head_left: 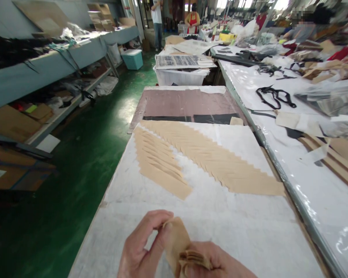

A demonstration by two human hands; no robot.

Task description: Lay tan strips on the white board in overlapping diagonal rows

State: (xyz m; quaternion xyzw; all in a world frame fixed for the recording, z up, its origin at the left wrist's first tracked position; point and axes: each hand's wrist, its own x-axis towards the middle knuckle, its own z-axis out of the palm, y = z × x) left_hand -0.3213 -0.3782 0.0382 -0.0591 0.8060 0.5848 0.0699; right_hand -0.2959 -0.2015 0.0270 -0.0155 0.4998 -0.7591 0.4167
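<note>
Low over the near part of the white-covered table (127, 239), both my hands hold a bundle of tan fabric pieces (176, 237). My left hand (146, 243) pinches the upper edge of the bundle's front piece between thumb and fingers. Wrapped round the lower, folded end, my right hand (214, 258) keeps several layers bunched together. Beyond my hands lie two overlapping rows of tan pieces: a shorter left row (159, 164) and a longer right row (217, 160) slanting toward the right edge. Whether they are cloth or thin leather is hard to tell.
A brown board (185, 102) adjoins the table's far end, with a white bin (179, 76) behind it. Along the right runs a long worktable (281, 154) with straps and scraps. Shelving (66, 61) stands left across the green floor (84, 185). Other people are in the background.
</note>
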